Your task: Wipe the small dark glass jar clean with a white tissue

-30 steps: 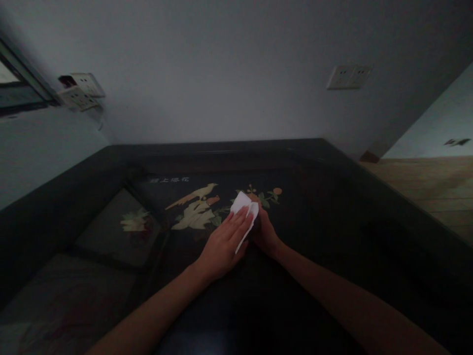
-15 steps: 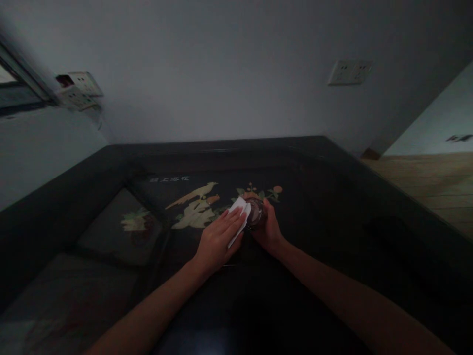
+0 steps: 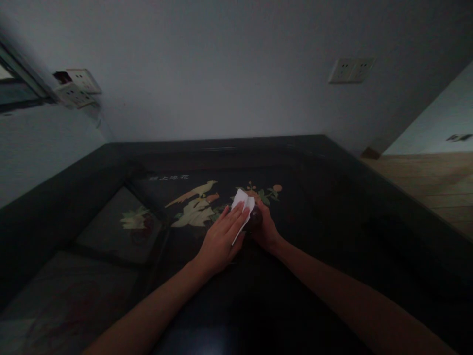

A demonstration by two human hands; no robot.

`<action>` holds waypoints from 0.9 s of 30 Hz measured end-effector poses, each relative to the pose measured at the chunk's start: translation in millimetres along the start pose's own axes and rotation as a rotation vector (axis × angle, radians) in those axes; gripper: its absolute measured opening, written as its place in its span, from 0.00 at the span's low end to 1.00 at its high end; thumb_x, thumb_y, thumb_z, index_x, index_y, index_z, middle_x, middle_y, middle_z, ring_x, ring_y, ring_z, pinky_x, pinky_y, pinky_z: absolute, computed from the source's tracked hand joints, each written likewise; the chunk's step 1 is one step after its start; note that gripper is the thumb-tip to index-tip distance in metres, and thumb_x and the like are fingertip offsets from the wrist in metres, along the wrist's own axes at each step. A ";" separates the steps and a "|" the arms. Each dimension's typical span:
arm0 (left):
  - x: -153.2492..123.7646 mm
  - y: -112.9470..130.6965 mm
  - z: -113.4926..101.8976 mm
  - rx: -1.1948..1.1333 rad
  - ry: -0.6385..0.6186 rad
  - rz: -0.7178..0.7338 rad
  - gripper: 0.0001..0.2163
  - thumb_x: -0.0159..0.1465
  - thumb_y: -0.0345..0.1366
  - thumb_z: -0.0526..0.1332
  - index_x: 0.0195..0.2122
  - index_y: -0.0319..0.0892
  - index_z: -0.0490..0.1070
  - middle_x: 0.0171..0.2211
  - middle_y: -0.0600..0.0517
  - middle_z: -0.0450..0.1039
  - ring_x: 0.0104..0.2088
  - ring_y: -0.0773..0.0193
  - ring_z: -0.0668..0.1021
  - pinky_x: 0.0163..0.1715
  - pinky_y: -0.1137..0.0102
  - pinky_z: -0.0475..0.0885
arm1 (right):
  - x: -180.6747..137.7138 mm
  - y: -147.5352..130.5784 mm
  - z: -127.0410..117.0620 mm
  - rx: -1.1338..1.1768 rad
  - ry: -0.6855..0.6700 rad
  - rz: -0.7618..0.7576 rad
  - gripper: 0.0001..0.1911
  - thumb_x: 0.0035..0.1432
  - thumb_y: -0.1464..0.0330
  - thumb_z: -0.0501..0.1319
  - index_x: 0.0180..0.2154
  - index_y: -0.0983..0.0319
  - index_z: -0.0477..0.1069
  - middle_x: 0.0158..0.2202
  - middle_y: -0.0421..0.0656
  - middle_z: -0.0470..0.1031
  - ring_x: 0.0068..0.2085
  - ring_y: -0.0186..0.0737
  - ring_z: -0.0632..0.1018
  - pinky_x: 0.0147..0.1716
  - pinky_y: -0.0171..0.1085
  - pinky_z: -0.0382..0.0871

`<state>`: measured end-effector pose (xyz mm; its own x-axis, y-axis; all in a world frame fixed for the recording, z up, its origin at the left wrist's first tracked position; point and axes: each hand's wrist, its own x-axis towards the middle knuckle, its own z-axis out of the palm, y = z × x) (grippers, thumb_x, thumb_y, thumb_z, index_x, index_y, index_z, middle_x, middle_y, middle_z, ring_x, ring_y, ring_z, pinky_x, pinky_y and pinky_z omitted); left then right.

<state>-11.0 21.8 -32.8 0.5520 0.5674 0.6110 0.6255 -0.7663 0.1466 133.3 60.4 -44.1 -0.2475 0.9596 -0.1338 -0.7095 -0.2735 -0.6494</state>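
My left hand (image 3: 221,235) holds a folded white paper tissue (image 3: 241,199) under its fingers and presses it against the left side of a small, dark, round glass vessel (image 3: 253,219). From the other side, my right hand (image 3: 268,228) is wrapped round the vessel, which shows a shiny, rounded surface. Its rim is out of sight now, and the dim light hides its exact kind. Both hands are close together above the middle of a dark, glossy table (image 3: 207,296).
Inlaid in the tabletop are a bird picture (image 3: 195,195) and flowers (image 3: 271,193). A pale wall stands behind the table, with a double socket (image 3: 352,70) at right. More sockets (image 3: 83,81) are at left near a window frame. Wooden floor (image 3: 428,180) lies at right.
The vessel has turned in my right hand, so its round rim no longer faces me and a dark curved side shows. The tissue has shifted slightly up and right over it.
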 end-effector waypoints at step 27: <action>-5.0 -12.3 0.9 -0.092 0.033 -0.084 0.26 0.68 0.26 0.48 0.67 0.44 0.50 0.61 0.43 0.65 0.62 0.58 0.66 0.61 0.53 0.64 | -0.3 -7.8 -2.6 0.032 0.013 0.044 0.20 0.56 0.51 0.55 0.35 0.58 0.75 0.30 0.40 0.80 0.40 0.46 0.79 0.38 0.42 0.73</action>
<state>-21.0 28.7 -38.4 0.4806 0.6217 0.6185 0.6148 -0.7418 0.2678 140.7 62.5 -41.0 -0.2703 0.9473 -0.1719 -0.7192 -0.3174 -0.6181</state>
